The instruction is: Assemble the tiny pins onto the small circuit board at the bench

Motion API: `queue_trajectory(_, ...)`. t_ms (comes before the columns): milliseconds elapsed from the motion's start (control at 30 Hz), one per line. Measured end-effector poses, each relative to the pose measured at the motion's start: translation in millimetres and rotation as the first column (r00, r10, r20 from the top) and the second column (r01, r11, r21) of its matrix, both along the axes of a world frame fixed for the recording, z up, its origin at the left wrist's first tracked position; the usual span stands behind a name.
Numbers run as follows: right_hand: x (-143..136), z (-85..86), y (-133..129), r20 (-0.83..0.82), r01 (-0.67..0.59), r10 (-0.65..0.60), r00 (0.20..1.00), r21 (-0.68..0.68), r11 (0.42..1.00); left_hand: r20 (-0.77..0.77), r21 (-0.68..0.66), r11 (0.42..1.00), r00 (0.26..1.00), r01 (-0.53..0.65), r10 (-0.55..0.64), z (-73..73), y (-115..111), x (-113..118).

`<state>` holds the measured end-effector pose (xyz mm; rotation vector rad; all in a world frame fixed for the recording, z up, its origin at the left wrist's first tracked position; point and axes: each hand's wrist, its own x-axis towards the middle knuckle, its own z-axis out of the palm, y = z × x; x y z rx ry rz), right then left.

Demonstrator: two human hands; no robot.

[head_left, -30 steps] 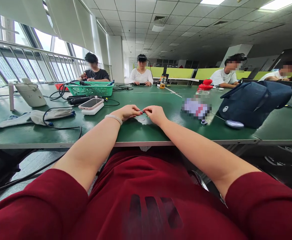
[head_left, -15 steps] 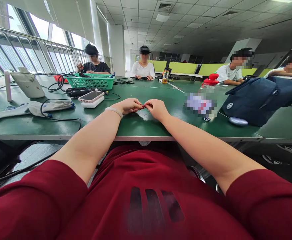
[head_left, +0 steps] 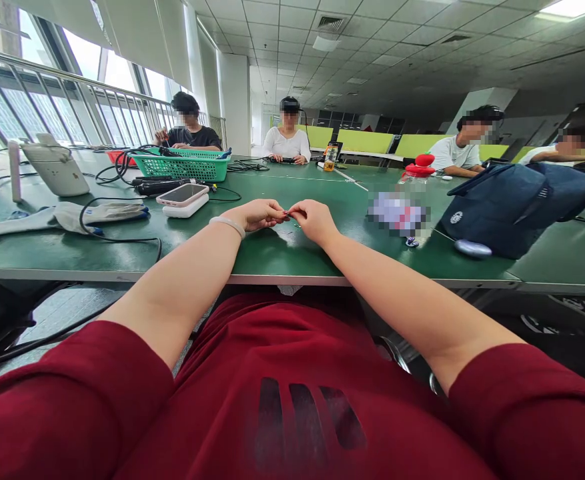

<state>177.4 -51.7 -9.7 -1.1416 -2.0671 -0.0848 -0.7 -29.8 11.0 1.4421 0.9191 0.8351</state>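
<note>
Both hands meet above the green table (head_left: 292, 260) near its front edge. My left hand (head_left: 262, 215) is closed, thumb and fingers pinched on something too small to make out, with a pale band round the wrist. Fingertip to fingertip with it, my right hand (head_left: 315, 220) is pinched too, and what it grips is hidden. Tiny bits lie on the tabletop beneath the fingers. Left of my left hand, a pink-edged phone (head_left: 185, 194) rests on a white case (head_left: 186, 209).
A green basket (head_left: 182, 165) with cables, gloves (head_left: 97, 213) and a pale bottle (head_left: 58, 168) are at the left. A red-lidded bottle (head_left: 419, 175), a navy bag (head_left: 512, 207) and a silver mouse (head_left: 473, 249) stand right. Several people sit around the table.
The view has shifted slightly, so the bag and the people at the right appear a little further left. Both hands keep nearly the same pinched pose.
</note>
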Motion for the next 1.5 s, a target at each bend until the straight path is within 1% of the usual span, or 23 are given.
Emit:
queue_trajectory(167, 1.9, -1.5, 1.9, -0.037, -0.004, 0.003, 0.999, -0.036, 0.999, -0.009, 0.001, 1.0, 1.0, -0.008, 0.008, -3.1, 5.4, -1.5)
queue_trajectory(233, 3.4, -1.2, 2.8, -0.051, 0.022, -0.025, 0.998, -0.058, 0.998, -0.018, 0.002, 1.0, 1.0, -0.013, 0.013, -4.2, 7.9, -2.2)
queue_trajectory(300, 5.4, -0.9, 3.9, -0.052, 0.081, -0.087, 0.995, -0.098, 0.992, -0.029, 0.008, 1.0, 0.999, -0.023, 0.023, -4.6, 9.5, -2.8)
queue_trajectory(367, 7.4, -1.1, 5.1, -0.009, 0.158, -0.162, 0.987, -0.165, 0.974, -0.05, 0.014, 0.999, 0.998, -0.032, 0.033, -4.4, 10.3, -3.3)
queue_trajectory(433, 8.7, -2.2, 6.6, 0.071, 0.226, -0.215, 0.974, -0.221, 0.949, -0.084, 0.015, 0.999, 0.996, -0.03, 0.032, -4.2, 10.9, -3.8)
queue_trajectory(533, 8.6, -5.1, 9.4, 0.197, 0.274, -0.231, 0.953, -0.229, 0.934, -0.126, 0.017, 1.0, 0.992, -0.02, 0.022, -5.0, 12.3, -4.1)
queue_trajectory(600, 7.5, -6.9, 11.1, 0.259, 0.27, -0.21, 0.943, -0.225, 0.936, -0.134, 0.02, 1.0, 0.991, -0.02, 0.022, -5.9, 13.3, -4.0)
queue_trajectory(667, 6.9, -7.6, 11.8, 0.285, 0.261, -0.189, 0.94, -0.24, 0.935, -0.135, 0.023, 1.0, 0.991, -0.02, 0.023, -6.5, 13.9, -3.7)
queue_trajectory(900, 13.8, -3.4, 8.5, 0.273, 0.172, -0.088, 0.958, -0.304, 0.937, -0.156, 0.039, 0.999, 0.988, -0.009, 0.015, -5.5, 13.2, -3.5)
queue_trajectory(1033, 14.8, -2.4, 7.5, 0.242, 0.181, -0.113, 0.964, -0.283, 0.942, -0.155, 0.045, 0.999, 0.988, -0.001, 0.007, -6.9, 14.8, -3.5)
queue_trajectory(1167, 11.2, -2.5, 5.9, 0.296, 0.212, -0.114, 0.948, -0.324, 0.922, -0.147, 0.045, 0.999, 0.989, -0.001, 0.008, -8.4, 17.2, -3.2)
queue_trajectory(1233, 10.6, -2.8, 5.8, 0.316, 0.211, -0.106, 0.943, -0.32, 0.924, -0.15, 0.037, 0.999, 0.989, -0.004, 0.009, -8.5, 17.7, -2.9)
queue_trajectory(1367, 13.6, -4.4, 8.9, 0.293, 0.194, -0.1, 0.951, -0.313, 0.93, -0.149, 0.035, 0.999, 0.989, 0.008, -0.003, -8.7, 18.2, -2.3)
queue_trajectory(1500, 16.6, -5.0, 12.4, 0.28, 0.233, -0.147, 0.949, -0.308, 0.923, -0.148, 0.023, 1.0, 0.989, 0.012, -0.008, -9.8, 19.4, -2.5)
